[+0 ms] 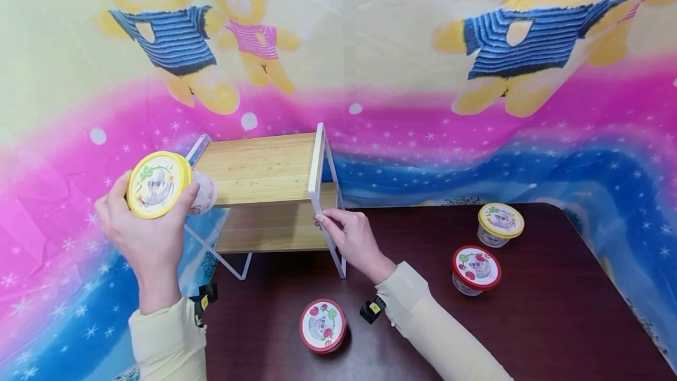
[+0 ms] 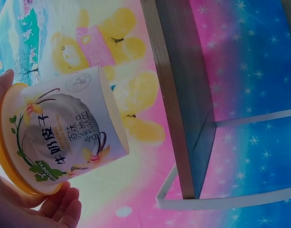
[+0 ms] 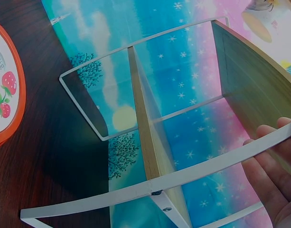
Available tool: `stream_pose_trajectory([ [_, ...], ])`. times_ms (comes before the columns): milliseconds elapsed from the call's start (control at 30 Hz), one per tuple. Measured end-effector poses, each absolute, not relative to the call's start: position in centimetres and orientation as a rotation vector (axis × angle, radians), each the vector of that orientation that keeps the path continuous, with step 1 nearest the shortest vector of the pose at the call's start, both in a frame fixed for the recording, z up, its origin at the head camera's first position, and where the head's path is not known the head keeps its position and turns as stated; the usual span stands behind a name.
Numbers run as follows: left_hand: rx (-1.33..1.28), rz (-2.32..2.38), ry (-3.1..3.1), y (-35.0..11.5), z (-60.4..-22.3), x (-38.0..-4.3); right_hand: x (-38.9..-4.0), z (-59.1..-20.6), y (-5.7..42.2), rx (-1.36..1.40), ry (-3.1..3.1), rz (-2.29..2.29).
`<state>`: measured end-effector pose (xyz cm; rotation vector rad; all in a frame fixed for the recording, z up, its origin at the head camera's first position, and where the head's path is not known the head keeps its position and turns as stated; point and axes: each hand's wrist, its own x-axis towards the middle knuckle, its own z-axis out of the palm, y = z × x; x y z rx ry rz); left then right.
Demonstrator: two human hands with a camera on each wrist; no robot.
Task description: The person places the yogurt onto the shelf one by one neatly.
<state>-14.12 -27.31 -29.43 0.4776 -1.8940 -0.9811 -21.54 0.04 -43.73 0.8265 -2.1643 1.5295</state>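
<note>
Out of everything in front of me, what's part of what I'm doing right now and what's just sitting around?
In use, it seems:
yellow-lidded tub, held in the left hand
shelf, gripped by the right hand

Just standing on the table, apparently idle:
other yellow-lidded tub
right red-lidded tub
front red-lidded tub

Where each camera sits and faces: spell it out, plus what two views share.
Head: on the head, looking forward and down at the shelf; left hand, right hand and sleeves show.
Left wrist: on that wrist, facing the held cup; part of the left hand shows.
Right wrist: on that wrist, facing the shelf's side frame; part of the right hand shows.
Shared: head and left wrist both show the held cup.
</note>
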Motion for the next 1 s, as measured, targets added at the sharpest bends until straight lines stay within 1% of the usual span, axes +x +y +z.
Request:
stream_pose_trajectory([
  [1000,0.516,-0.96,-2.046,-27.9,-27.9,-17.5,-21.5,-43.6,0.1,0.817,-2.188,1.543],
])
